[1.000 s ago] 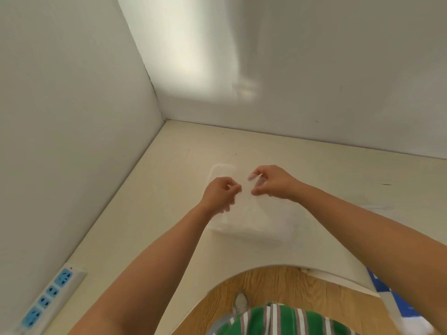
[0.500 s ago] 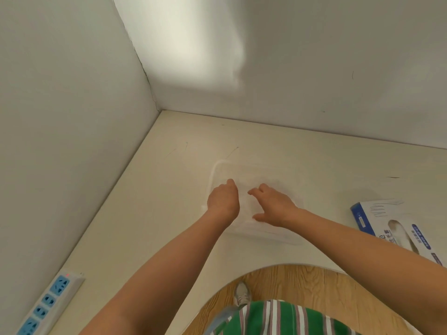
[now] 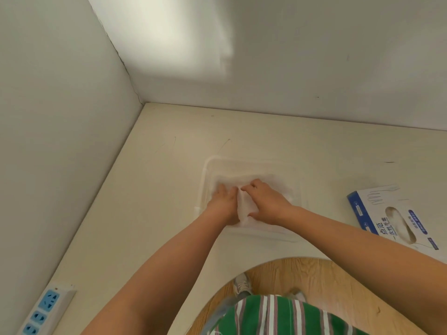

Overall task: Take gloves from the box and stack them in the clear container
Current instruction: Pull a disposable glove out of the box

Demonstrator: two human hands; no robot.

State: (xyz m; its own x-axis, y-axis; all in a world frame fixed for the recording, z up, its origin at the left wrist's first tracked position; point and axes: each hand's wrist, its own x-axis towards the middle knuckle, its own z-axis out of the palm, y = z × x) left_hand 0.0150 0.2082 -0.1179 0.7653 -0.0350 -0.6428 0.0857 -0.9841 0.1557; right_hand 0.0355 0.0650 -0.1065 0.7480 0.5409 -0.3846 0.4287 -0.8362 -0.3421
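Both hands are working inside the container (image 3: 207, 170), which is sitting on the tabletop (image 3: 150, 213) near its front edge. The left hand (image 3: 223, 205) is lying flat with fingers straight, pressing on the gloves (image 3: 244, 209) in the container. The right hand (image 3: 267, 204) is resting just beside it on the same gloves with fingers bent; pinching or only pressing cannot be determined. The box (image 3: 370, 213) is lying near the right edge. A power strip (image 3: 46, 310) is lying at the front left corner.

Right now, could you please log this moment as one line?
left hand | right hand | both on glove in container | box right of it
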